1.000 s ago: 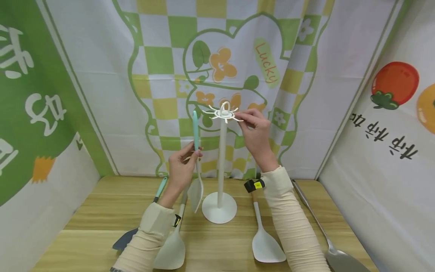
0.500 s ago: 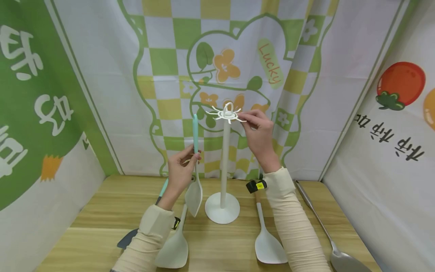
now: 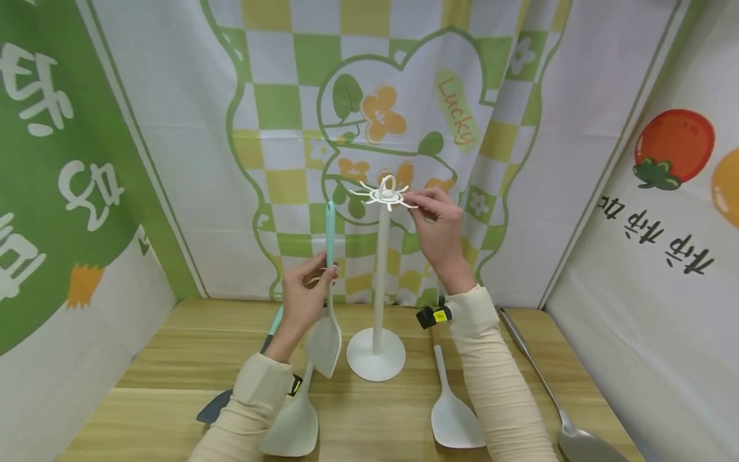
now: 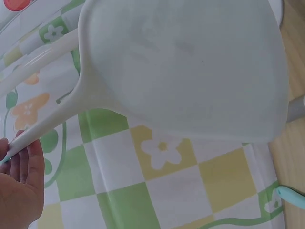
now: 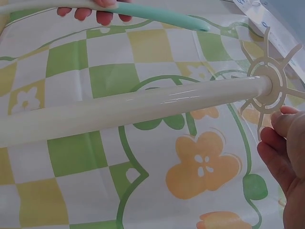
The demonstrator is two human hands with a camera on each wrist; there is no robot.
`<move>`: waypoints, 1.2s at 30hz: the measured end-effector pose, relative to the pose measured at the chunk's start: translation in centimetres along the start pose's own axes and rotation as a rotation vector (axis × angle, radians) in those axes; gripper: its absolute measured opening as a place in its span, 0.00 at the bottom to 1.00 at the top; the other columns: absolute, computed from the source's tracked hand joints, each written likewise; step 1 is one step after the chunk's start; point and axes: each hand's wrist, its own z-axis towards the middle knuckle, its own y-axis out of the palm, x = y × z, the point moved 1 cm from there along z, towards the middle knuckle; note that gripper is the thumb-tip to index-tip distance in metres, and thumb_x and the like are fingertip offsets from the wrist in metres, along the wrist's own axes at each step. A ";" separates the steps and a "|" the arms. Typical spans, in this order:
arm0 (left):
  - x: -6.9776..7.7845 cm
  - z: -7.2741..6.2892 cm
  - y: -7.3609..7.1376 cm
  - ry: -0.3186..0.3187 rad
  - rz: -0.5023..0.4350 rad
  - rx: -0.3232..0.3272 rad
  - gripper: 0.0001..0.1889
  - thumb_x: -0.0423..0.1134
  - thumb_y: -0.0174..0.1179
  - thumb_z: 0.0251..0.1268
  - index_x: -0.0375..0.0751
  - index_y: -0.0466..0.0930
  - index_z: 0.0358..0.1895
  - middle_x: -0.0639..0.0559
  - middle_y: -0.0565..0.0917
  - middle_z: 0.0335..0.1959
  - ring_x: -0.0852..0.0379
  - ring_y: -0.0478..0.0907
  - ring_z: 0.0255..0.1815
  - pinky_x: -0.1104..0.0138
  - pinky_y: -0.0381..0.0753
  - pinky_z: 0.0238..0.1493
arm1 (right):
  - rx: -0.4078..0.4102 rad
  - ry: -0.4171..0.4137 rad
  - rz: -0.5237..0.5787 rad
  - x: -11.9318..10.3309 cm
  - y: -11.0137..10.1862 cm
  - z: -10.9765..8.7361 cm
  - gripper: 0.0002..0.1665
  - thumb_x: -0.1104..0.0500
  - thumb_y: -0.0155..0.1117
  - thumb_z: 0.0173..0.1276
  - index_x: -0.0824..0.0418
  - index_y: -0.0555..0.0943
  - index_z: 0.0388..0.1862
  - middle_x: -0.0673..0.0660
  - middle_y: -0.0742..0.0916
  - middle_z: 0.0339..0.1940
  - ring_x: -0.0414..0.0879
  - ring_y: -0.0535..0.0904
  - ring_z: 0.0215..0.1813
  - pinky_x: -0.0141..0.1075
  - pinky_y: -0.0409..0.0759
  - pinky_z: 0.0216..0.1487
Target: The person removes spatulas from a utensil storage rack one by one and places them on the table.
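My left hand (image 3: 306,292) grips a spatula (image 3: 331,234) where its mint handle meets the pale neck. The spatula stands upright left of the stand, handle end up, its broad white blade (image 4: 186,67) hanging above the table. A white utensil stand (image 3: 381,276) rises from a round base to a ring of curved hooks (image 3: 385,194) with a loop on top. At the ring's right side, my right hand (image 3: 440,224) pinches one hook between thumb and fingers, as the right wrist view (image 5: 281,138) also shows.
On the wooden table (image 3: 358,417) lie a grey-green spatula (image 3: 294,427) and a dark-bladed one (image 3: 213,407) at left. A white spatula (image 3: 456,417) lies under the right forearm, and a steel turner (image 3: 583,443) lies at far right. Printed cloth (image 3: 277,109) hangs behind.
The spatula in my left hand has come down slightly, its handle end now lower beside the stand. My right hand keeps its hold on the hook. The head view has shifted a little.
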 end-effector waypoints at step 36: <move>-0.5 -1.1 -6.7 -0.093 0.152 0.090 0.18 0.30 0.62 0.72 0.28 0.79 0.62 0.28 0.86 0.46 0.67 0.84 0.34 0.78 0.85 0.37 | 0.004 0.034 -0.003 -0.2 0.0 -0.2 0.07 0.75 0.67 0.66 0.72 0.89 0.41 0.68 0.87 0.40 0.40 0.83 0.42 0.24 0.85 0.45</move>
